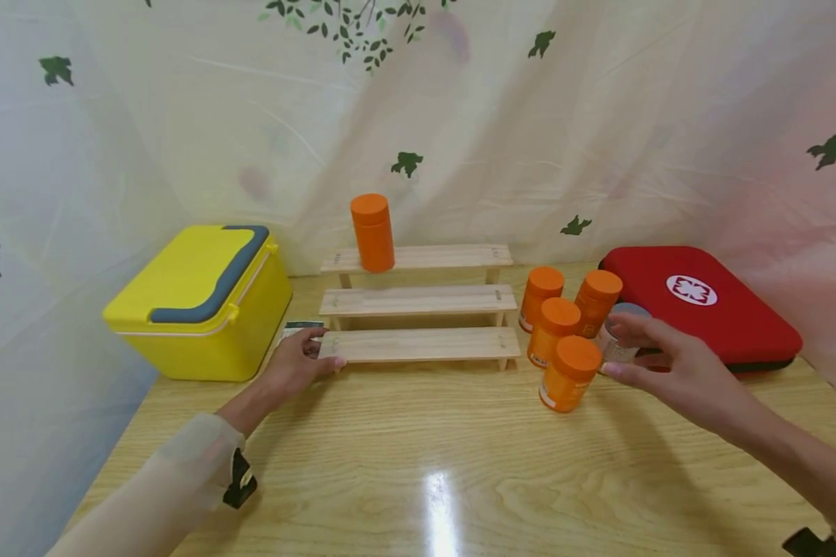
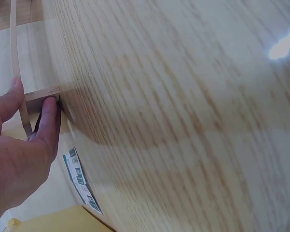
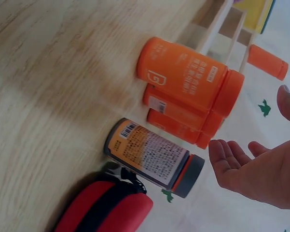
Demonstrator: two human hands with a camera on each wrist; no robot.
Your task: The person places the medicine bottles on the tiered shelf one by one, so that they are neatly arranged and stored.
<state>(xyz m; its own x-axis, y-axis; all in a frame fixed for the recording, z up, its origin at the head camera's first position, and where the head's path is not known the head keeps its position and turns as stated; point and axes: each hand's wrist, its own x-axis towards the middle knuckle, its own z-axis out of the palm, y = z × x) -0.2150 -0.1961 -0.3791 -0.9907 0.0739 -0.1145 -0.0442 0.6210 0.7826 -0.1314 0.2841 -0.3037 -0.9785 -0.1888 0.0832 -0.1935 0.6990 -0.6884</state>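
My left hand [image 1: 295,360] grips the left end of a three-step wooden rack [image 1: 418,345] at its lowest step. In the left wrist view the thumb lies on the plank and the fingers curl against the wooden leg [image 2: 38,95]. My right hand [image 1: 690,375] hovers with parted fingers by a grey-capped bottle [image 3: 149,155], apparently not touching it; in the head view the hand partly hides this bottle. Several orange bottles [image 1: 568,375] stand close together just left of that hand. One more orange bottle [image 1: 374,236] stands upright on the top step, towards its left end.
A yellow box [image 1: 202,309] with a blue-grey handle stands left of the rack. Between them lies a small printed paper or packet [image 2: 80,180]. At the right, a red case [image 1: 731,309] with a white emblem sits behind the right hand. A patterned curtain hangs behind the wooden table [image 1: 362,456].
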